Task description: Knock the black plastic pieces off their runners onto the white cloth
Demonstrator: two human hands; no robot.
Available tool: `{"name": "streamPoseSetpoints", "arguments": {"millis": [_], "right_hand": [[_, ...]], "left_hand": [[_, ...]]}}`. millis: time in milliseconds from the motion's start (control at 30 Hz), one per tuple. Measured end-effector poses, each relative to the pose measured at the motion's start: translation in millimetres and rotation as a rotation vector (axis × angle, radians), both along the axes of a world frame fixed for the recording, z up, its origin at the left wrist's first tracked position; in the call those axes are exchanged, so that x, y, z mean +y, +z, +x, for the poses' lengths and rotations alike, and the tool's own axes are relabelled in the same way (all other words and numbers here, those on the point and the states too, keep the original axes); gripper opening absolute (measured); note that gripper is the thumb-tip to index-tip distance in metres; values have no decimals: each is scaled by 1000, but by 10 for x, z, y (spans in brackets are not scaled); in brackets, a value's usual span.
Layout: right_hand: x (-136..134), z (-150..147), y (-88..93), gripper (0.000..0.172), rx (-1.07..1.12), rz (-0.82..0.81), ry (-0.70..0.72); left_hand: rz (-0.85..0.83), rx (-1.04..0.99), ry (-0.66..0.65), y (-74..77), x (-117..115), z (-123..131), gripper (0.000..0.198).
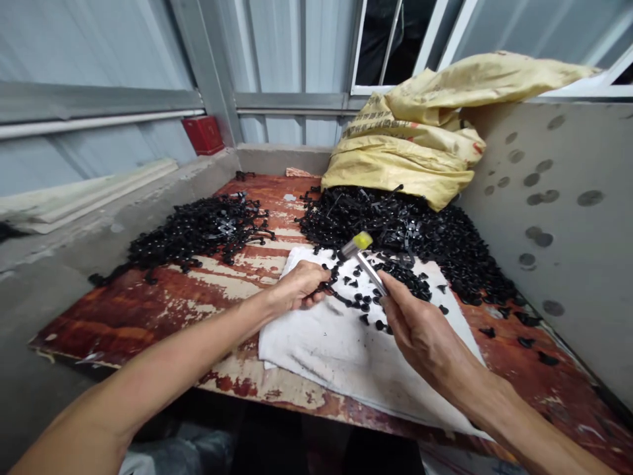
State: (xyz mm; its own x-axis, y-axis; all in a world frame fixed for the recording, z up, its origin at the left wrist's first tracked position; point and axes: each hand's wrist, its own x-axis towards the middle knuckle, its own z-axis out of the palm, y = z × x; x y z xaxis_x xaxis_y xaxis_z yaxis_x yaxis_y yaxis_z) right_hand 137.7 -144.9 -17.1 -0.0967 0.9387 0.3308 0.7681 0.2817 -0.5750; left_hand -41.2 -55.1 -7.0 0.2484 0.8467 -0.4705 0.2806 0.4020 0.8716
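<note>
My left hand [305, 284] is closed on a black plastic strip [341, 299] with small round knobs along it, just above a white cloth [306, 343]. In my right hand [413, 313] is a small mallet [370, 272], gripped by its silver handle. One face of the mallet's head is yellow, and the head hangs over the black strip close to my left fingers. Whether it touches the strip I cannot tell. Several loose black plastic pieces [364, 300] lie on the cloth between my hands.
Beneath the cloth is a worn red-brown board [148, 330]. Black strips form a pile [198, 227] at the left. A bigger pile of black parts [445, 251] spills from a yellow woven sack [395, 158] at the back. A pale panel [568, 218] borders the right side.
</note>
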Motion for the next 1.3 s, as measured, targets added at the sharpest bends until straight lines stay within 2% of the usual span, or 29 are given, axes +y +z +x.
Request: {"name": "streamPoseSetpoints", "arguments": {"millis": [100, 167, 233, 300, 333, 400, 433, 500, 533, 567, 633, 767, 933, 1133, 1300], "right_hand": [[21, -141, -5, 25, 434, -169, -60], [53, -233, -59, 28, 549, -226, -42], [86, -288, -112, 30, 609, -241, -33], [108, -303, -129, 30, 679, -252, -31], [113, -302, -120, 30, 711, -259, -29], [121, -304, -82, 31, 764, -291, -11], [124, -312, -60, 32, 787, -313, 4], [132, -339, -28, 34, 829, -343, 34], [133, -350, -20, 34, 848, -347, 42], [129, -353, -19, 34, 864, -347, 44], [95, -325, -28, 33, 886, -332, 24], [-95, -154, -65, 35, 935, -295, -73], [-354, -12, -156, 35, 1251, -315, -219], [-422, -2, -276, 30, 1412, -408, -213], [-415, 32, -271, 25, 1432, -432, -206]], "left_hand": [[4, -238, 181, -20, -174, 71, 22], [1, -348, 218, -55, -303, 99, 20], [-8, -397, 174, -104, -405, 63, 17], [87, -281, 78, -143, -467, -41, 13], [224, -146, 43, -151, -485, -107, 13], [691, 168, 15, -132, -505, -224, 22], [924, 303, -43, -109, -509, -263, 26], [1241, 494, -287, -50, -502, -293, 22], [1296, 558, -449, -22, -487, -288, 18], [1308, 610, -581, 0, -461, -277, 17], [1292, 676, -693, 22, -368, -259, 23], [1167, 624, -674, -18, -25, -276, 26], [957, 584, -622, -94, 354, -242, 23], [932, 591, -684, -77, 452, -138, 26], [920, 579, -684, -125, 511, -155, 25]]}}
